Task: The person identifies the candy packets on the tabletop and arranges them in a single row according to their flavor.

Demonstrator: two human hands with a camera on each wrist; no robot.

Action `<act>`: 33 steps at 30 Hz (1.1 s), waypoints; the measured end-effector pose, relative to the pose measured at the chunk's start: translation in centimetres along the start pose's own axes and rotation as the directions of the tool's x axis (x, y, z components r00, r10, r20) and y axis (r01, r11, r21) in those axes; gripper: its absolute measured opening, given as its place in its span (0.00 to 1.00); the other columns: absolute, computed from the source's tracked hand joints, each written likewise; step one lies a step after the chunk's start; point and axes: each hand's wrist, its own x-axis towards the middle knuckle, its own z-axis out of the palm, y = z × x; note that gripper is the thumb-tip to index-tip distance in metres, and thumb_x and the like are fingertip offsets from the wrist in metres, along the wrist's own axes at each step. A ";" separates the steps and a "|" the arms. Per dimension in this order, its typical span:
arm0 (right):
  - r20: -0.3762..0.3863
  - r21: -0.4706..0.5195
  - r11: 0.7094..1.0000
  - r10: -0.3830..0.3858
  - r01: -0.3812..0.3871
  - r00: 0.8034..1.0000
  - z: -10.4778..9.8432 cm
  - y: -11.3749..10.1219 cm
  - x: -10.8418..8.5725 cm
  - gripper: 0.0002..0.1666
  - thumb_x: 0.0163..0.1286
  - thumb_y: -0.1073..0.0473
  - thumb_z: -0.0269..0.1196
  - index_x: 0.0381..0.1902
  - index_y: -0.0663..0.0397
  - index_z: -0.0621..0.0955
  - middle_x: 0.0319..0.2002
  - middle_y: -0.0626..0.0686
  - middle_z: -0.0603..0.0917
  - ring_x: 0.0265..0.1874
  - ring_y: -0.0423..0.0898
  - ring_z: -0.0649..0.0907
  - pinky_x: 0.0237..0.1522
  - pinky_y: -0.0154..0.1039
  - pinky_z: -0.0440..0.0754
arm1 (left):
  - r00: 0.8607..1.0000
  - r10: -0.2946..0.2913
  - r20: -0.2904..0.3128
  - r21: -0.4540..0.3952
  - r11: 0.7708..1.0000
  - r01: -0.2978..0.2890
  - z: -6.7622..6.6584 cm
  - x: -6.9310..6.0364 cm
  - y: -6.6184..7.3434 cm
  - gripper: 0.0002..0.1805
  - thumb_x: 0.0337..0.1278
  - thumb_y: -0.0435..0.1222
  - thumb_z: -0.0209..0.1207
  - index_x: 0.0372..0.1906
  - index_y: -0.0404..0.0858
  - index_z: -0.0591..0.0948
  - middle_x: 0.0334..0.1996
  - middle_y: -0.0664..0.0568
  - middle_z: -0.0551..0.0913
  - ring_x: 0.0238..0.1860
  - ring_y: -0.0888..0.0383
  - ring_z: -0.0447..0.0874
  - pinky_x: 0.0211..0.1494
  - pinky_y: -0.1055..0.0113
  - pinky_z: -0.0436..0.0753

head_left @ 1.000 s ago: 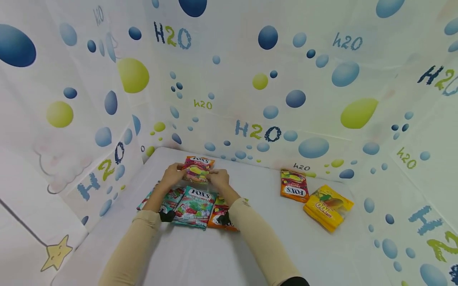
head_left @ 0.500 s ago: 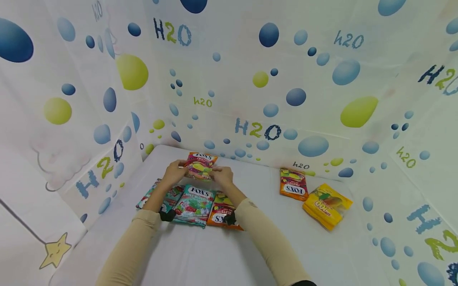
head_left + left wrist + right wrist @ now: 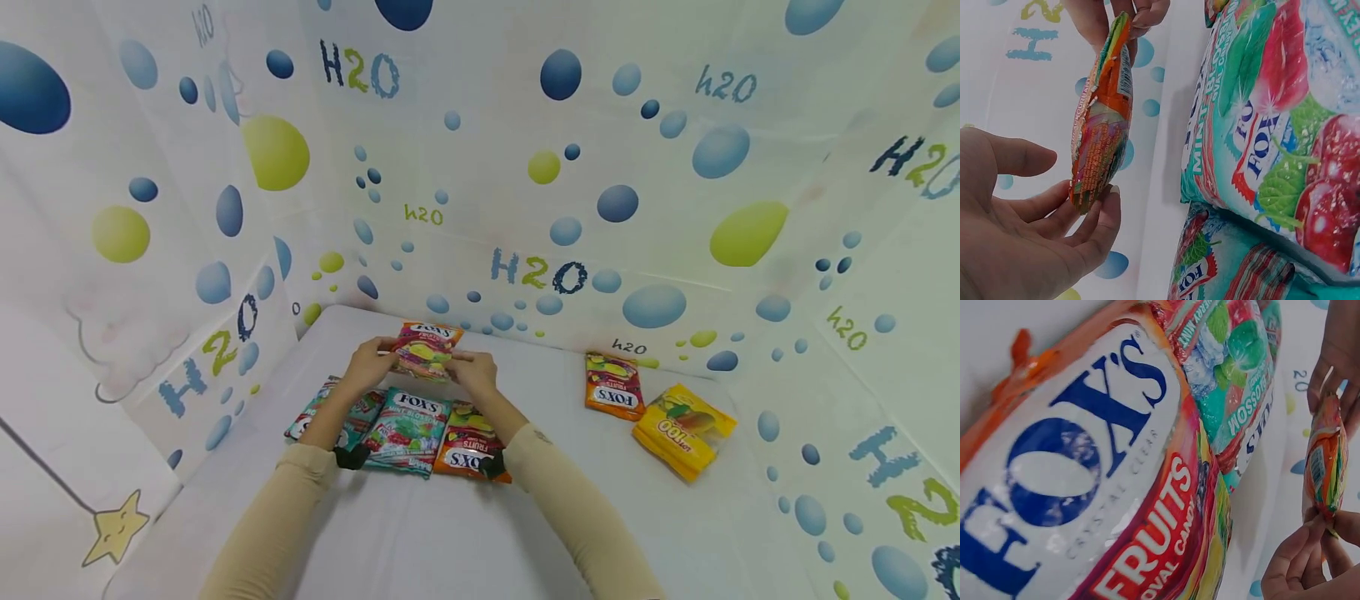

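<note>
Both hands hold up one orange-red Fox's Fruits packet (image 3: 424, 350) above the far part of the table. My left hand (image 3: 370, 364) grips its left edge; in the left wrist view, the fingertips of the left hand (image 3: 1041, 219) press the packet's end (image 3: 1102, 137) and the thumb stands off it. My right hand (image 3: 474, 372) pinches the opposite edge, as the right wrist view shows with the right hand (image 3: 1310, 562) at the packet's end (image 3: 1325, 469). Nearer me lie a teal Mint Blossom packet (image 3: 407, 432), another Fruits packet (image 3: 468, 442) and teal packets (image 3: 318, 407) partly under my left forearm.
On the right of the white table (image 3: 555, 533) lie another Fox's Fruits packet (image 3: 613, 385) and a yellow Lotte packet (image 3: 684, 431), side by side. Patterned white sheeting (image 3: 480, 167) stands behind the table and along its sides.
Both hands and the held packet have shifted a little to the right. The right forearm has moved right too, showing more of the near Fruits packet. The grip remains on both sides.
</note>
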 end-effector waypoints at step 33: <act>0.009 0.071 0.997 0.015 -0.016 1.000 -7.2 0.3 -3.0 0.19 0.69 0.56 0.72 0.55 0.59 0.88 0.46 0.56 0.91 0.43 0.48 0.90 0.50 0.41 0.88 | 0.997 0.071 0.013 -0.093 0.993 -0.069 4.6 -2.3 3.1 0.25 0.77 0.35 0.53 0.72 0.30 0.72 0.63 0.33 0.79 0.59 0.39 0.82 0.62 0.45 0.80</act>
